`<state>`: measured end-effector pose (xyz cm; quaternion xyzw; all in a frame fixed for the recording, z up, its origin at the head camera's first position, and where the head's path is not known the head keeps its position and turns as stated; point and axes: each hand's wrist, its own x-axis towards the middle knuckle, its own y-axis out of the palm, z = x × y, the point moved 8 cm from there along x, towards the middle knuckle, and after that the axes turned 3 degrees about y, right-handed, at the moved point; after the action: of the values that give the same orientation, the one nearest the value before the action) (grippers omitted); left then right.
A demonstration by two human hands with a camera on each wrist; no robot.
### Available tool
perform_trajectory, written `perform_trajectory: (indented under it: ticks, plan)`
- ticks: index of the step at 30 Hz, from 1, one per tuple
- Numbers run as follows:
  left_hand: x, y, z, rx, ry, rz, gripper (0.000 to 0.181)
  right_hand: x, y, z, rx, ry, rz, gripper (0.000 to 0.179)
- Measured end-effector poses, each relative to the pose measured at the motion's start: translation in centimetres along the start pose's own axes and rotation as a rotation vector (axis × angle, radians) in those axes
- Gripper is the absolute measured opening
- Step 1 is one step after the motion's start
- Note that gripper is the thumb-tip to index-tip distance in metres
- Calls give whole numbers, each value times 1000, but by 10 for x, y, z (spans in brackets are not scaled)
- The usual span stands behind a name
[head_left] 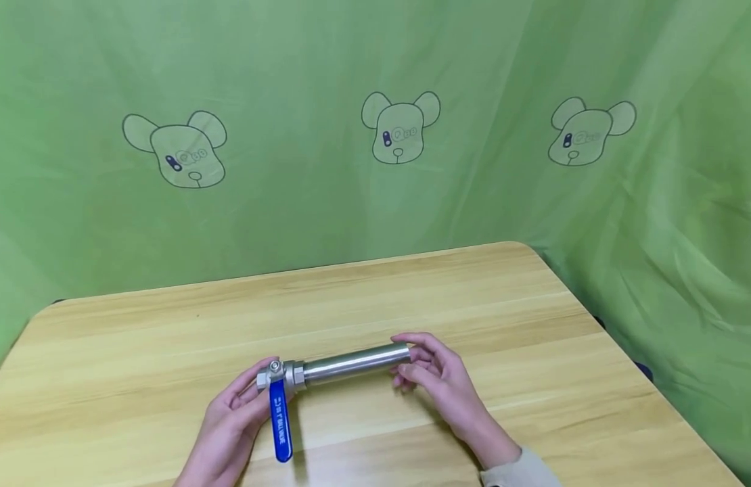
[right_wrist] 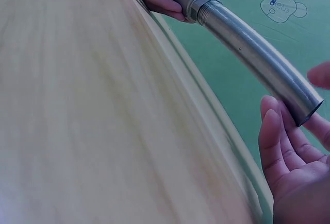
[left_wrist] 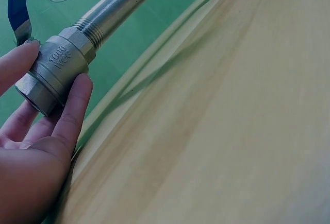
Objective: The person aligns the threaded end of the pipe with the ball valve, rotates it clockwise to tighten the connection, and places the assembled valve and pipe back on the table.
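Observation:
A metal ball valve (head_left: 288, 376) with a blue lever handle (head_left: 281, 423) is joined to a long shiny steel pipe (head_left: 357, 363); threads show at the joint in the left wrist view. My left hand (head_left: 226, 423) holds the valve body (left_wrist: 58, 67) between thumb and fingers, and the lever points toward me. At the pipe's free, open end is my right hand (head_left: 442, 379), its fingers loosely bent and lying under and behind the end. In the right wrist view the thumb (right_wrist: 320, 74) stands apart from the pipe (right_wrist: 263, 59).
The valve and pipe are held above a wood-grain table (head_left: 168, 338) with rounded corners and cast a shadow on it. Behind and to the right hangs a green curtain (head_left: 302, 189) printed with bear heads.

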<state>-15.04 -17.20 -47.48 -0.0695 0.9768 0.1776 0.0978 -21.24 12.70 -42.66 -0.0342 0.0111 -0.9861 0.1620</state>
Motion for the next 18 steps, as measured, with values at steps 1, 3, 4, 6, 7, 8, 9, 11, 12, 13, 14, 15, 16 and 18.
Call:
perform_trajectory:
  ticks: [1,3,4,6,7,8,9,11,12,13,14,15,16,18]
  plan:
    - [0,0,0,1,1,1,65,0,0,0,3,-3,1,46]
    - [-1,1,2,2,0,4,65,-1,0,-1,10,-2,4,44]
    - [-1,1,2,2,0,4,65,-1,0,-1,14,4,2,44]
    - [-1,1,3,4,0,5,65,-2,-1,-3,19,15,1,43]
    - [-1,2,3,5,1,8,65,-2,-1,-3,19,21,0,43]
    - [-1,2,3,6,2,9,66,-2,-1,-4,19,24,0,43]
    - [-1,2,3,8,2,8,66,-2,-1,-4,20,26,0,43]
    - [-1,2,3,12,3,12,66,-2,-1,-5,19,23,4,43]
    - [-1,2,3,15,3,13,66,-2,0,-5,20,23,6,43]
    - [0,1,3,15,2,13,66,-1,0,-5,22,22,9,44]
    - [0,1,3,17,0,13,66,-1,0,-5,25,24,10,44]
    - [0,1,2,17,-2,15,66,-1,0,-5,29,27,10,44]
    - [0,1,2,18,0,16,65,-1,0,-5,32,32,11,44]
    - [0,0,1,16,2,14,65,0,0,-6,40,55,8,44]
